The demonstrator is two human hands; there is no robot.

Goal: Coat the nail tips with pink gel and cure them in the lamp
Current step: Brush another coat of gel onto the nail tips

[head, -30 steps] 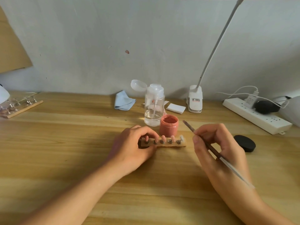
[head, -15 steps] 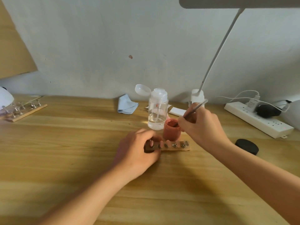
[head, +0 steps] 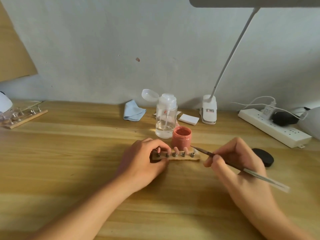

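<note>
A small wooden holder (head: 186, 158) with several nail tips on metal clips lies at the table's middle. My left hand (head: 143, 163) grips its left end between thumb and fingers. Two of the tips beside my fingers look pink; the rightmost tip (head: 195, 151) looks pale. An open jar of pink gel (head: 181, 138) stands just behind the holder. My right hand (head: 237, 163) pinches a thin brush (head: 230, 164), whose tip points at the holder's right end, just above the pale tip. A white curing lamp (head: 4, 104) shows partly at the far left edge.
A clear pump bottle (head: 166, 116) with its lid flipped open stands behind the jar. A blue cloth (head: 133, 112), white pads (head: 188, 119), a clip desk lamp (head: 209, 110) and a power strip (head: 273, 129) line the back. A black lid (head: 263, 157) lies right; a second holder (head: 22, 116) far left.
My right hand dipped the brush into the pink jar half a second ago, then drew back to the right and brought the brush tip down to the holder's right end. My left hand stayed put.
</note>
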